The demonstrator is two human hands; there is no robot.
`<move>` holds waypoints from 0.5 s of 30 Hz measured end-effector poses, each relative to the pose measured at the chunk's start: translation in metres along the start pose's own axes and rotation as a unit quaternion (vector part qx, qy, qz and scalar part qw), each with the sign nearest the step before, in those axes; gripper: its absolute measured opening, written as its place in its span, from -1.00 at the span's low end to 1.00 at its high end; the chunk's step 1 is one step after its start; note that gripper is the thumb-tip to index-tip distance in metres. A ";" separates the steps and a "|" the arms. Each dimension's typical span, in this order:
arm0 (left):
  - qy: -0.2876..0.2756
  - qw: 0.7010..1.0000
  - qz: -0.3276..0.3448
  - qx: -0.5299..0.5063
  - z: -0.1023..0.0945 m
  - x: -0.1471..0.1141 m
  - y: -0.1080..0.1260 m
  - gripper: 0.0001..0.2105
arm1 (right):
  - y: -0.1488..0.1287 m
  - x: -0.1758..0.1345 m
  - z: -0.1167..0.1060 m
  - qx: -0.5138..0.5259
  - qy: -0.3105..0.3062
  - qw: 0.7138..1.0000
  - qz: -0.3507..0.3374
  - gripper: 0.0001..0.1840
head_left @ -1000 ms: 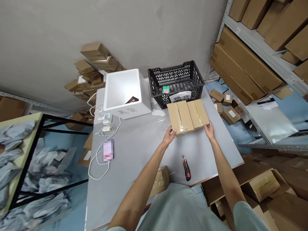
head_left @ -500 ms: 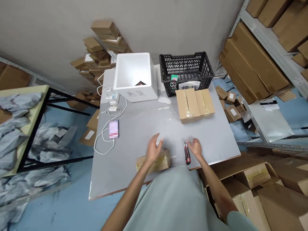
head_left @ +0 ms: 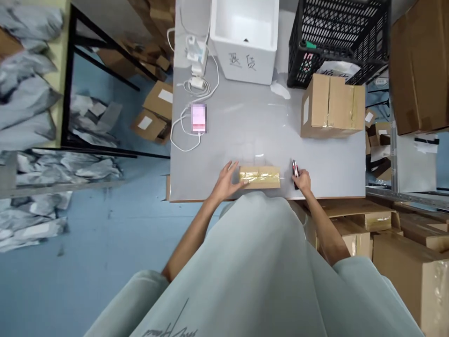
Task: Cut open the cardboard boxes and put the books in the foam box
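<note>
A small cardboard box (head_left: 261, 177) sealed with clear yellowish tape lies at the near edge of the table. At its left end is my left hand (head_left: 227, 180), fingers spread, the thumb touching the box's near edge. To the right of the box, my right hand (head_left: 302, 180) has its fingers closed around a red and black utility knife (head_left: 295, 169). The knife still seems to lie on the tabletop, its front end pointing away from me.
Two taped cartons (head_left: 331, 105) stand at the table's right, before a black plastic crate (head_left: 336, 42). A white foam box (head_left: 243, 56) sits at the back. A phone (head_left: 199, 118) with white cables lies left on the grey table (head_left: 245, 126). Grey parcels (head_left: 28, 103) fill a side rack.
My right hand has come onto the utility knife and closed on it. My left hand has shifted from above the small box to its left end. The view has tilted down.
</note>
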State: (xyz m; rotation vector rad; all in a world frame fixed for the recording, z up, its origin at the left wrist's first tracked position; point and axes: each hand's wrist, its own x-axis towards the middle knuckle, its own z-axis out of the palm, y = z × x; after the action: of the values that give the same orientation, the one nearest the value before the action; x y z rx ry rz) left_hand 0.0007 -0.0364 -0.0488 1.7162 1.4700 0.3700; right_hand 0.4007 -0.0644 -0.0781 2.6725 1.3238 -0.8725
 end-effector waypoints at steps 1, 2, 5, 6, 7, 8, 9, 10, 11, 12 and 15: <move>-0.017 1.000 0.011 -0.007 -0.003 0.000 -0.002 -0.01 | -0.007 -0.002 -0.003 0.014 0.024 0.999 -0.016 -0.58; -0.033 0.999 0.021 -0.014 -0.004 0.000 -0.005 -0.05 | -0.015 -0.006 -0.007 0.029 0.043 0.998 -0.031 -0.57; -0.071 0.996 0.038 -0.032 -0.002 0.001 -0.015 -0.19 | -0.041 -0.022 -0.020 0.052 0.063 0.991 -0.109 -0.51; -0.081 0.995 0.039 -0.037 0.000 0.001 -0.018 -0.22 | -0.050 -0.030 -0.025 0.044 0.056 0.986 -0.150 -0.49; -0.089 0.994 0.038 -0.044 0.003 0.001 -0.022 -0.24 | -0.059 -0.039 -0.030 0.028 0.044 0.979 -0.196 -0.46; -0.094 0.994 0.038 -0.052 0.006 0.001 -0.025 -0.25 | -0.069 -0.049 -0.035 0.004 0.029 0.969 -0.245 -0.42; -0.098 0.992 0.040 -0.062 0.009 0.001 -0.028 -0.25 | -0.080 -0.059 -0.039 -0.027 0.009 0.955 -0.294 -0.39; -0.100 0.991 0.043 -0.077 0.011 0.002 -0.030 -0.25 | -0.090 -0.069 -0.043 -0.063 -0.016 0.939 -0.339 -0.38; -0.101 0.989 0.048 -0.093 0.014 0.002 -0.032 -0.24 | -0.101 -0.079 -0.046 -0.104 -0.045 0.920 -0.375 -0.38; -0.101 0.987 0.054 -0.111 0.015 0.002 -0.034 -0.24 | -0.112 -0.088 -0.049 -0.150 -0.074 0.900 -0.402 -0.39; -0.107 0.979 0.071 -0.161 0.019 0.002 -0.039 -0.22 | -0.142 -0.108 -0.050 -0.288 -0.143 0.844 -0.430 -0.39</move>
State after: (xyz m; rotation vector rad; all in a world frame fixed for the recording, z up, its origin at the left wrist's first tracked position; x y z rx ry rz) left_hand -0.0121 -0.0427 -0.0900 1.5479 1.0725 0.4574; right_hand 0.2673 -0.0390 0.0478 1.3887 2.2542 -0.6811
